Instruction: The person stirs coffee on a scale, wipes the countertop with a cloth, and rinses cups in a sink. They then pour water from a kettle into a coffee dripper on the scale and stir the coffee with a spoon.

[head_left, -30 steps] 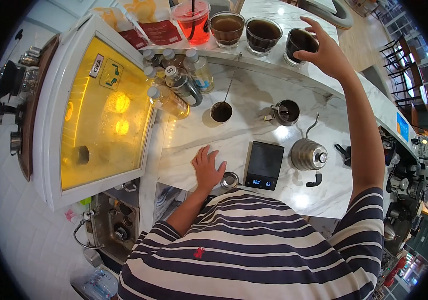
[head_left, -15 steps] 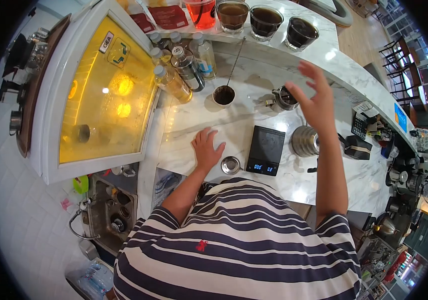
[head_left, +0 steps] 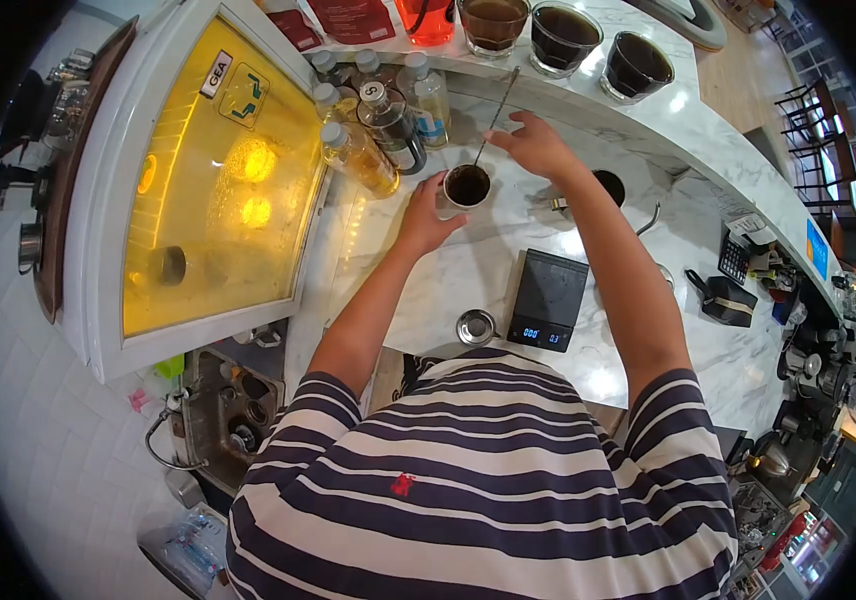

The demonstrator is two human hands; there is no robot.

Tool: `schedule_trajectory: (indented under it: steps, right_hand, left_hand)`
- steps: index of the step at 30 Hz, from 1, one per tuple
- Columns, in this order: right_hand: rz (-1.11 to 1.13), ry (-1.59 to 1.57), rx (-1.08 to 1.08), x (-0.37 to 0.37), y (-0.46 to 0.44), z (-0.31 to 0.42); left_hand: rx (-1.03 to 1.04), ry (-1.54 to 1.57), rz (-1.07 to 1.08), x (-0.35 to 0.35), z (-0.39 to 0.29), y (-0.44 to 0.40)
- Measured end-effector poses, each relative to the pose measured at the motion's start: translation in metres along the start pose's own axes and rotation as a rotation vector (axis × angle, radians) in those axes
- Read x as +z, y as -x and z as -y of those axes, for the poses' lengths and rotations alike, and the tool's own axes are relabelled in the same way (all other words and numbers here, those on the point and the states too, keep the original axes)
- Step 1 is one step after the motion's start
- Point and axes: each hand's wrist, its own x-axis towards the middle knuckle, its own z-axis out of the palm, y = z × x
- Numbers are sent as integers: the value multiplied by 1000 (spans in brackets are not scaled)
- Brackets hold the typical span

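A small cup (head_left: pixel 455 203) with dark contents stands on the marble counter. My left hand (head_left: pixel 424 222) curves round its left and near side, thumb along the front. From the cup rises a long, thin, twisted bar spoon (head_left: pixel 509 92), leaning up and to the right. The fingers of my right hand (head_left: pixel 536 148) pinch its shaft above the rim. Under my right forearm, a metal pitcher (head_left: pixel 608 187) with dark liquid is partly hidden. The black digital scale (head_left: pixel 552 290) lies nearer my body, a small round metal dish (head_left: pixel 476 327) at its left.
Several glass bottles (head_left: pixel 388 125) crowd the left back, beside a yellow-lit glass-door fridge (head_left: pixel 208 200). Glasses of dark drink (head_left: pixel 565 40) and a red drink (head_left: pixel 428 22) line the raised ledge. A black pouch (head_left: pixel 728 302) sits at right. My right arm mostly covers the kettle (head_left: pixel 662 275).
My left hand has gone from flat on the counter up to the cup. My right hand has swung left from above the pitcher to the bar spoon. The view has shifted slightly.
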Motion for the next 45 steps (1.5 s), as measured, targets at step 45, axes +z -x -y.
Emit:
schedule_trajectory:
  steps: [45]
  right_hand:
    - [-157, -3, -52, -73, 133, -60]
  left_hand:
    - [168, 225, 185, 89, -72, 0]
